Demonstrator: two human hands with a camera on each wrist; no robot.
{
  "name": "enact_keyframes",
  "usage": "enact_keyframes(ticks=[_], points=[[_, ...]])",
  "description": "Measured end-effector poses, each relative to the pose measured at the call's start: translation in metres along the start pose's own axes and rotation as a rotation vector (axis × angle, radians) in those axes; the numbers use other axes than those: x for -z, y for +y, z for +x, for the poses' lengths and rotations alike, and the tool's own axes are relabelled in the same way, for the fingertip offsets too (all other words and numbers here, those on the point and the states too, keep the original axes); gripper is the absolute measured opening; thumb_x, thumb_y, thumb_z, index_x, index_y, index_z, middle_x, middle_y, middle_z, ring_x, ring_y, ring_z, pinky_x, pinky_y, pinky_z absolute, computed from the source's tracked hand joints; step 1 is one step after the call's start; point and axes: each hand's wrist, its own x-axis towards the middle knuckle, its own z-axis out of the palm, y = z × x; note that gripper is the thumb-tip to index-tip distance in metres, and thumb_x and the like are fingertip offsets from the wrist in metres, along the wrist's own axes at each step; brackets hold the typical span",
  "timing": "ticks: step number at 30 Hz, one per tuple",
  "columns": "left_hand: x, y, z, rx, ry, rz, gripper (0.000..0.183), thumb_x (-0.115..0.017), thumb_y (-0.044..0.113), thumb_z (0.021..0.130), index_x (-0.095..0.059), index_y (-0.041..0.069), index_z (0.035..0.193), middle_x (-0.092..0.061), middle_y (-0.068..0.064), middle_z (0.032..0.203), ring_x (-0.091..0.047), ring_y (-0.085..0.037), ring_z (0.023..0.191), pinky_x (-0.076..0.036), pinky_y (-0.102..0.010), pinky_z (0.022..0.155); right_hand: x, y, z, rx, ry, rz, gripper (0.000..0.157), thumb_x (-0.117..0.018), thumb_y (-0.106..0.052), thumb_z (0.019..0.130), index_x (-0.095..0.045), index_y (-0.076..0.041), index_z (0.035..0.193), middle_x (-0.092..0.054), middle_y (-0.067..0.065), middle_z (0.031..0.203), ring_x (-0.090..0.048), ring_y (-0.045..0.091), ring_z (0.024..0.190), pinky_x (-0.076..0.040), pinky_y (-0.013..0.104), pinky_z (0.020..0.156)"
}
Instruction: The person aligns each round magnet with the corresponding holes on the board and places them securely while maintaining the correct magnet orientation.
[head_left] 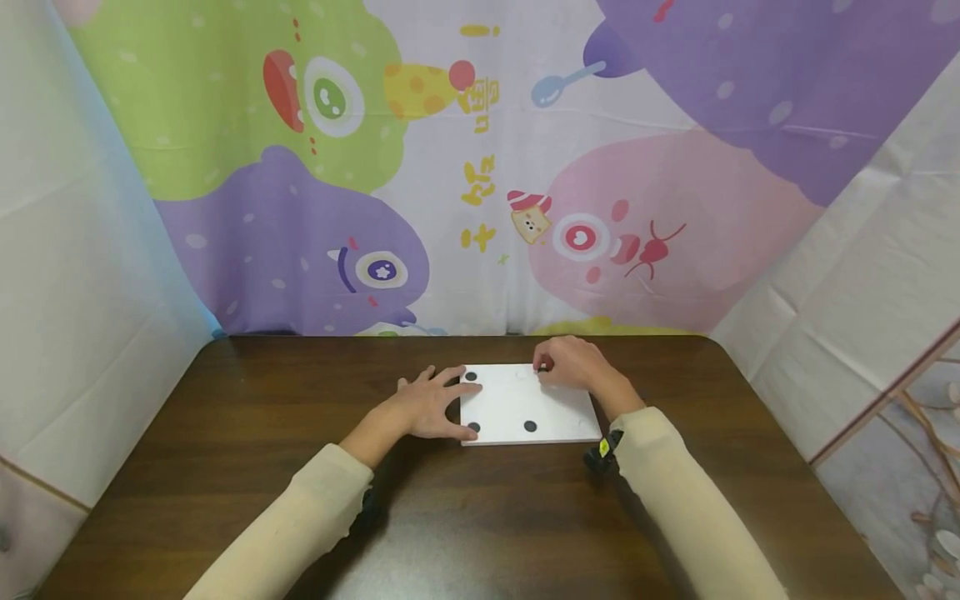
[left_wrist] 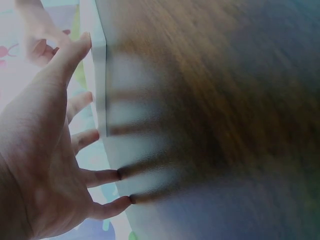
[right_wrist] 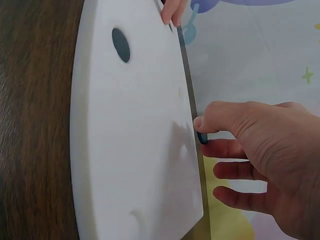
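1. Hanging behind everything, a patterned cloth (head_left: 442, 150) shows green, purple and pink cartoon creatures turned on their sides, with yellow lettering running down its middle. Pale side panels (head_left: 67, 250) stand to the left and right.

2. A dark brown wood-grain tabletop (head_left: 465, 517) reaches back to the foot of the cloth; its two far corners are rounded.

3. Two cream sleeves come in from the bottom of the head view, the left sleeve (head_left: 288, 521) and the right sleeve (head_left: 675, 467), each ending around the wrist. A dark wrist device (head_left: 600, 454) with a yellow-green mark sits by the right cuff.

4. A white board (head_left: 502, 404) lies flat on the tabletop, towards its far edge, between the two hands.

5. The left hand (head_left: 431, 406) is spread wide at the board's left end, its thumb on the near-left corner and its index and middle fingers over the left side; it grips nothing.

6. The right hand (head_left: 573, 364) pinches a small dark disc between thumb and index finger at the board's far edge, right of the middle, the other fingers held apart from it.

7. Smallest are the dark discs: the pinched disc (right_wrist: 202, 137), whose contact with the board I cannot tell; a far-left disc (head_left: 471, 377); a near-left disc (head_left: 474, 427), partly hidden by the left thumb; and a near-middle disc (head_left: 530, 426). The last three lie on the board.
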Motion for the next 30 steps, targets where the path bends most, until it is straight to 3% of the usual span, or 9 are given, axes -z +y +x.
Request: enact_keyframes(ticks=[6,16,30], points=[[-0.01,-0.011,0.011,0.007,-0.001,0.01,0.103,-0.068,0.096,0.084,-0.039,0.05,0.173,-0.019,0.004,0.192,-0.022,-0.061,0.172,-0.025,-0.097,0.121,0.0,-0.004,0.006,-0.012,-0.019,0.004,0.009,-0.083,-0.023,0.101,-0.083,-0.02,0.109,-0.074,0.001,0.101,-0.063,0.019,0.093,-0.052,0.039,0.083],[0.021,0.024,-0.019,0.038,-0.035,0.005,0.094,-0.074,0.075,0.096,-0.043,0.034,0.174,-0.023,-0.006,0.191,-0.025,-0.063,0.17,-0.025,-0.094,0.123,0.0,-0.012,0.015,-0.008,-0.014,0.004,0.005,-0.083,-0.023,0.101,-0.083,-0.02,0.104,-0.077,0.0,0.101,-0.065,0.019,0.094,-0.054,0.041,0.086],[0.023,0.027,-0.022,0.053,-0.033,0.021,0.091,-0.072,0.073,0.098,-0.042,0.035,0.175,-0.023,-0.004,0.191,-0.024,-0.063,0.17,-0.026,-0.093,0.124,-0.004,-0.021,0.023,0.015,-0.034,0.012,0.006,-0.083,-0.024,0.102,-0.083,-0.02,0.107,-0.075,0.0,0.1,-0.063,0.018,0.093,-0.053,0.037,0.085]])
